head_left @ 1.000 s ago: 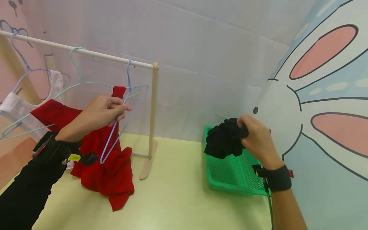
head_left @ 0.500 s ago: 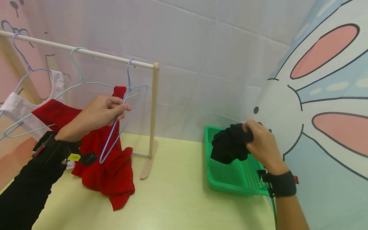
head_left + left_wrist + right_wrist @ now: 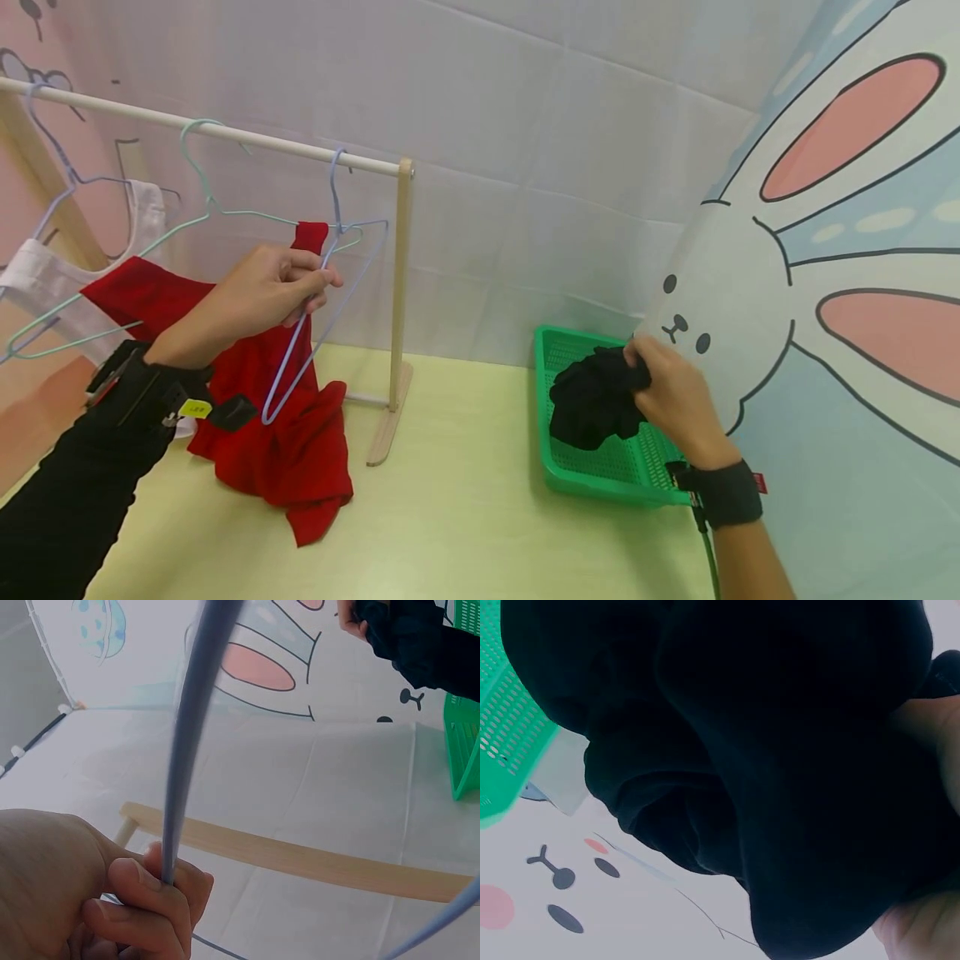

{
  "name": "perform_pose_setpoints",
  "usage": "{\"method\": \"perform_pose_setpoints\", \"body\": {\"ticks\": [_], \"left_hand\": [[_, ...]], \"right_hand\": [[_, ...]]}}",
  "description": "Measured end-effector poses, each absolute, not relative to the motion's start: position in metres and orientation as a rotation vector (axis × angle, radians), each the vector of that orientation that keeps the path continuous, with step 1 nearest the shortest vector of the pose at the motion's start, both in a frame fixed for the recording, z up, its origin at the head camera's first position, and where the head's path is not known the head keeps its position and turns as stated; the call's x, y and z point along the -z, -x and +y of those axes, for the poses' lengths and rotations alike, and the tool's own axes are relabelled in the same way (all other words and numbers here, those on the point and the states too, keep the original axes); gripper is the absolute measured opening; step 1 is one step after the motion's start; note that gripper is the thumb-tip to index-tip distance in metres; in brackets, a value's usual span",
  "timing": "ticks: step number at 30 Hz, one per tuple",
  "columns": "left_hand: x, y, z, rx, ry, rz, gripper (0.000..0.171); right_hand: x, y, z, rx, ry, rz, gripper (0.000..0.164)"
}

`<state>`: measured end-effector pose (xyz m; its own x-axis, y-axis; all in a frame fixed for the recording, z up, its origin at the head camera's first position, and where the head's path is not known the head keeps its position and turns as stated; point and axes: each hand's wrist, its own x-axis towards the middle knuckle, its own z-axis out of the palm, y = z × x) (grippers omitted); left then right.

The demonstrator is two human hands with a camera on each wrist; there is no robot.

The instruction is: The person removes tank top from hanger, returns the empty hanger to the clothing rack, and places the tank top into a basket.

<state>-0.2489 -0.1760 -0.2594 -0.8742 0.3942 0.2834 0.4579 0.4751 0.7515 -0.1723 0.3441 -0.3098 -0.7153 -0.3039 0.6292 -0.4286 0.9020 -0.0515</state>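
Note:
My left hand point(image 3: 281, 287) grips one side of a lavender wire hanger point(image 3: 335, 200), whose hook sits on the rack's rod near its right end. In the left wrist view, curled fingers point(image 3: 154, 904) wrap the hanger's wire. My right hand point(image 3: 675, 396) holds a bunched black cloth garment point(image 3: 596, 400) over the green basket point(image 3: 551, 475); its exact kind cannot be told. That black garment point(image 3: 780, 787) fills most of the right wrist view and hides most of the fingers. Behind the left hand, a red garment point(image 3: 285, 450) hangs partly from a mint-green hanger point(image 3: 206, 187).
The wooden rack point(image 3: 397, 292) stands at the left on a pale yellow table point(image 3: 457, 500). A white sleeveless top point(image 3: 75, 275) hangs on another hanger at the far left. A wall sheet with a rabbit drawing point(image 3: 720, 292) rises close behind the basket.
My right hand and the black garment have lowered toward the green basket, shifting right and then back left. The left hand stays on the lavender hanger.

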Motion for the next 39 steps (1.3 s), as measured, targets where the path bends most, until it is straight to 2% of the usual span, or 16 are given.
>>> {"method": "perform_pose_setpoints", "body": {"ticks": [19,39], "left_hand": [[0.261,0.249,-0.175,1.363,0.762,-2.629,0.029],[0.261,0.248,-0.173,1.358,0.752,-2.628,0.028]], "right_hand": [[0.342,0.179,0.349,-0.313,-0.518,-2.488,0.044],[0.375,0.193,0.368,-0.361,-0.459,-2.573,0.034]]}}
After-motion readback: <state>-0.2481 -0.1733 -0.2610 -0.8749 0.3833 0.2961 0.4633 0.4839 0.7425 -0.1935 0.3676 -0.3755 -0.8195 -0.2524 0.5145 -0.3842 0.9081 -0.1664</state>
